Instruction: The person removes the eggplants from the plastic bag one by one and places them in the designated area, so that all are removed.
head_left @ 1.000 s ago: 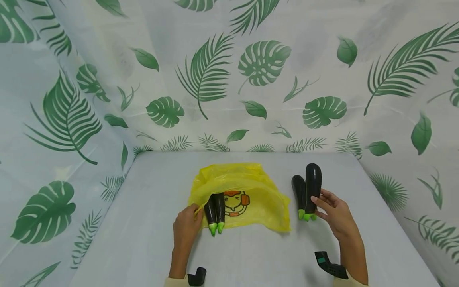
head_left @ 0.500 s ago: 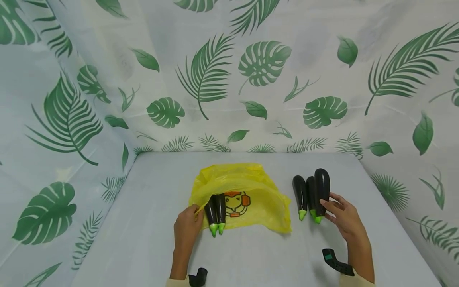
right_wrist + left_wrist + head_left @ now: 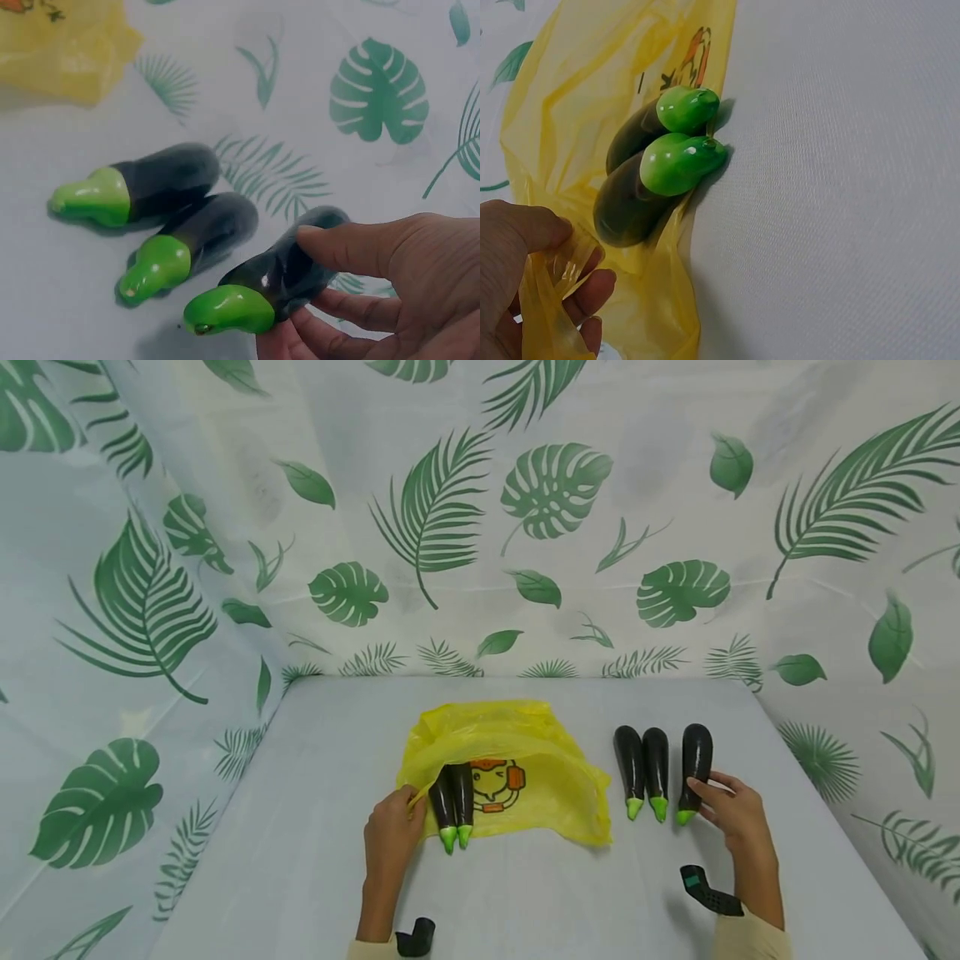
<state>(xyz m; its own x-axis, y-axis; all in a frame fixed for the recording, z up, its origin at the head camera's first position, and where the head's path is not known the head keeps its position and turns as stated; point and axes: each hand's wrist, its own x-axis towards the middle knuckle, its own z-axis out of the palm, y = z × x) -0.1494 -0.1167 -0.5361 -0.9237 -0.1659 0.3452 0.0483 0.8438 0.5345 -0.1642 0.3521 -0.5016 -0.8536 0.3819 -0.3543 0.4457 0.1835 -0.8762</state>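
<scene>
My left hand (image 3: pixel 392 827) pinches the edge of a yellow plastic bag (image 3: pixel 555 802) by its left corner, holding the mouth raised. Two dark eggplants (image 3: pixel 626 206) with green stem ends lie partly inside the bag, stems pointing out toward me. On the right, my right hand (image 3: pixel 737 810) grips a third eggplant (image 3: pixel 697 756) between thumb and fingers, its green end toward me. In the right wrist view the thumb lies over its dark body and the fingers curl beneath. To its left, two more eggplants (image 3: pixel 628 760) lie side by side on the table.
A white-covered table (image 3: pixel 300 860) bears everything. Behind and beside it stand fabric walls (image 3: pixel 450 527) printed with green leaves. A black wrist device (image 3: pixel 708 893) sits on my right forearm, another device (image 3: pixel 416 937) on my left.
My right hand has carried its eggplant to the right and lowered it, separating it from the two beside it, which now show fully. My left hand and the bag stay put.
</scene>
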